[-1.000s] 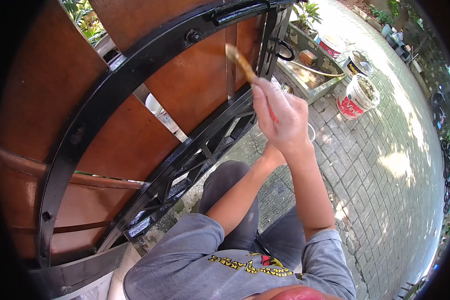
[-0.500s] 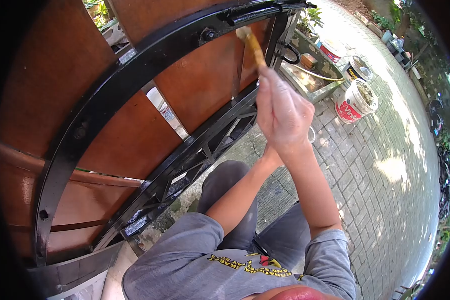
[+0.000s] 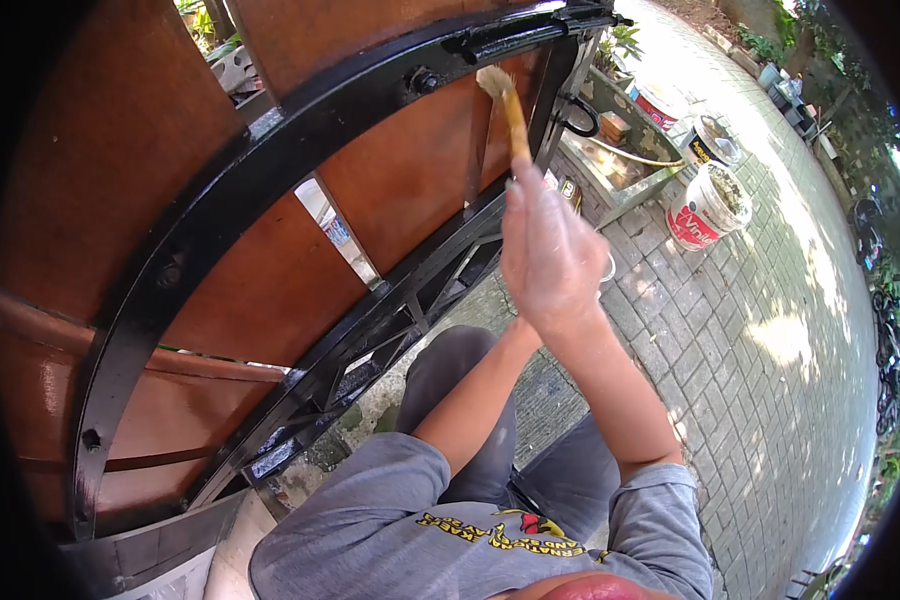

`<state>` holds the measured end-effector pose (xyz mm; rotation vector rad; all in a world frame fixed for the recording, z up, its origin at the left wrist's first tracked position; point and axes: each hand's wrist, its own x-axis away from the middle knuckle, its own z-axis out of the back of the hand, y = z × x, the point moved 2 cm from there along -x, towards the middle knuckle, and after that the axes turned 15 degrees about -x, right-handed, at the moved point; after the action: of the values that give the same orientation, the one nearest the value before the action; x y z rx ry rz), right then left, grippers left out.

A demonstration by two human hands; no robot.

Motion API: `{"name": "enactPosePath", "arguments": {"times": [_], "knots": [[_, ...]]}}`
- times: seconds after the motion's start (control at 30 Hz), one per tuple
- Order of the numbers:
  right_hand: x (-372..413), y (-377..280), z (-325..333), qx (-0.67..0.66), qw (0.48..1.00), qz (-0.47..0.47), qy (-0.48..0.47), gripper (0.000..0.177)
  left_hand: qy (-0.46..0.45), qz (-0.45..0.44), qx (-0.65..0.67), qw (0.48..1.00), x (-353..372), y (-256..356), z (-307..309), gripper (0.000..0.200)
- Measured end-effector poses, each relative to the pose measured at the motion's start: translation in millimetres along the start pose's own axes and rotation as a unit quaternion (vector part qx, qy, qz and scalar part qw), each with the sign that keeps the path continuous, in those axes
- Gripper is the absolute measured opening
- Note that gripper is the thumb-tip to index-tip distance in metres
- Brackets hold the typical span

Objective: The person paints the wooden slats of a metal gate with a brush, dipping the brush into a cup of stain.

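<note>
My right hand point(image 3: 558, 250) is wrapped round the handle of a paintbrush point(image 3: 516, 120), which points up and away from me. The pale bristles sit right at the lower edge of a black curved metal frame point(image 3: 240, 165), close to a bolt point(image 3: 425, 80). Behind the bristles are the brown panels point(image 3: 410, 160) of the gate. My left forearm point(image 3: 485, 385) reaches up to behind my right wrist, and the left hand's fingers are hidden there. A white round rim point(image 3: 610, 267) peeks out beside my right hand.
On the paving point(image 3: 710, 330) to the right stand a red-and-white bucket point(image 3: 697, 218), a dark-labelled bucket point(image 3: 710, 150) and another pail point(image 3: 660, 105). A concrete planter point(image 3: 635, 190) with a hose lies beside the gate. A small can point(image 3: 570, 192) shows just past my right hand.
My right hand has shifted slightly left and down, toward me, with the paintbrush still in it. The bristles have moved a little lower. My left forearm has followed slightly to the left.
</note>
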<state>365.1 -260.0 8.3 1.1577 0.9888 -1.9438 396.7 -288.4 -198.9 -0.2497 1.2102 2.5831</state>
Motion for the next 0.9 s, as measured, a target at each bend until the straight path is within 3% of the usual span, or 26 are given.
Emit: {"name": "enactPosePath", "arguments": {"times": [0.17, 0.3, 0.4, 0.67, 0.87, 0.9], "knots": [[39.4, 1.4, -19.5, 0.066, 0.981, -0.076, -0.167, 0.029, 0.0, -0.002, -0.003, 1.0, 0.3, -2.3, 1.4, 0.062], [11.8, -1.6, -7.6, 0.008, 0.998, -0.015, -0.059, 0.031, 0.003, -0.001, -0.004, 1.0, 1.1, -3.4, 2.6, 0.062], [10.1, 3.0, -8.2, 0.009, 0.998, -0.008, -0.061, 0.034, 0.004, 0.0, -0.005, 1.0, 0.8, -3.0, 4.0, 0.063], [43.0, 18.4, -15.5, 0.086, 0.939, -0.055, -0.329, 0.032, 0.008, -0.001, -0.009, 1.0, 0.7, -2.6, 4.1, 0.063], [24.5, 18.6, -8.3, 0.022, 0.984, -0.003, -0.179, 0.028, 0.012, -0.001, -0.009, 1.0, -4.0, -2.4, 4.3, 0.064], [29.4, 19.2, -10.7, 0.036, 0.976, -0.015, -0.216, 0.027, 0.011, -0.001, -0.009, 1.0, -4.1, -3.0, 3.7, 0.064]]}}
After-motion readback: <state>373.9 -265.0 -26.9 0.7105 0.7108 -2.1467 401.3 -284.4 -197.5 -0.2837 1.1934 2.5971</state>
